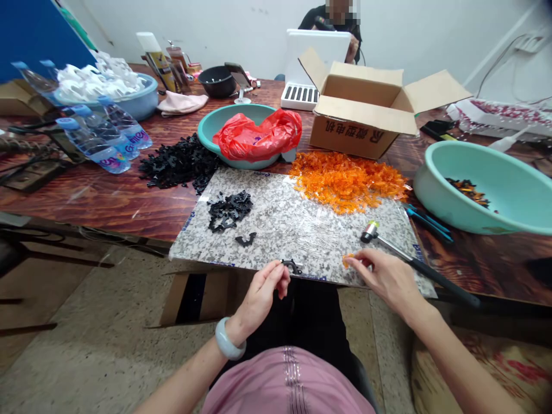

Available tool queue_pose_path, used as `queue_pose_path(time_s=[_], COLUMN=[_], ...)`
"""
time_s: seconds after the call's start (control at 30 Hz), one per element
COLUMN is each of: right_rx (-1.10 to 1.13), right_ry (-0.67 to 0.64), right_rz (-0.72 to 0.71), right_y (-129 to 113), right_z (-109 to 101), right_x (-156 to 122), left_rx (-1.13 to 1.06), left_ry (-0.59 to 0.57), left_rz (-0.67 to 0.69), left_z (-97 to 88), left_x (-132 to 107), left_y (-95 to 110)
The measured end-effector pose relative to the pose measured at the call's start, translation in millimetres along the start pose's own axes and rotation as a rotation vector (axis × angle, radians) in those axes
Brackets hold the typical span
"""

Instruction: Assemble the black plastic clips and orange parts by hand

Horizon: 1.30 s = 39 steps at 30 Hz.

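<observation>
Head view: the left hand (261, 288) pinches a black part (293, 265), the right hand (390, 279) an orange piece (345, 261) (both small, so a light grip seems best).

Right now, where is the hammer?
At the right of the head view, the hammer lies on the speckled board just beyond the right hand, its head near the orange plastic pieces and its black handle crossing the board's right edge.

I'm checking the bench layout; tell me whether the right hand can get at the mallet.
Probably yes: the mallet lies beside the right hand with nothing visible between, though the small orange piece that hand pinches may hinder grasping.
</observation>
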State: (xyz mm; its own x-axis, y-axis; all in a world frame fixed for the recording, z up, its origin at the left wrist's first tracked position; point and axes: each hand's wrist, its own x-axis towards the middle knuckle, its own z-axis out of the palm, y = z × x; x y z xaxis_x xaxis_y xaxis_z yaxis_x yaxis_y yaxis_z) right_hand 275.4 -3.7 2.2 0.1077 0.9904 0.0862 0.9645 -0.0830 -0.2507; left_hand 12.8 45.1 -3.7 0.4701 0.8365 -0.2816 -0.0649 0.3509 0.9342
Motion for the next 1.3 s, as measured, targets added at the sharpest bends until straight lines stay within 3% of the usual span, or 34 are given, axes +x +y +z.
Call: queue_pose_path(time_s=[0.1, 0.33, 0.5, 0.7, 0.93, 1.3], right_rx=[0.060, 0.193, 0.550, 0.695, 0.773, 0.840], right_ry=[0.044, -0.054, 0.016, 0.152, 0.175, 0.191], right_rz=[-0.009, -0.026, 0.081, -0.088, -0.081, -0.072], right_y=[11, 21, -24, -87, -95, -98], right_z=[-1, 6, -11, -11, 7, 11], right_x=[2, 3, -5, -12, -12, -15], left_rx=[-0.020, 0.070, 0.209, 0.312, 0.368, 0.413], left_ry=[-0.006, -0.036, -0.030, -0.061, -0.111, -0.097], left_rz=[0.012, 0.076, 0.111, 0.148, 0.179, 0.238], left_z=[0.6, 6.4, 12.6, 16.7, 18.2, 21.0], left_x=[0, -2, -6, -11, -11, -14], left_y=[-1, -1, -3, -2, 0, 2])
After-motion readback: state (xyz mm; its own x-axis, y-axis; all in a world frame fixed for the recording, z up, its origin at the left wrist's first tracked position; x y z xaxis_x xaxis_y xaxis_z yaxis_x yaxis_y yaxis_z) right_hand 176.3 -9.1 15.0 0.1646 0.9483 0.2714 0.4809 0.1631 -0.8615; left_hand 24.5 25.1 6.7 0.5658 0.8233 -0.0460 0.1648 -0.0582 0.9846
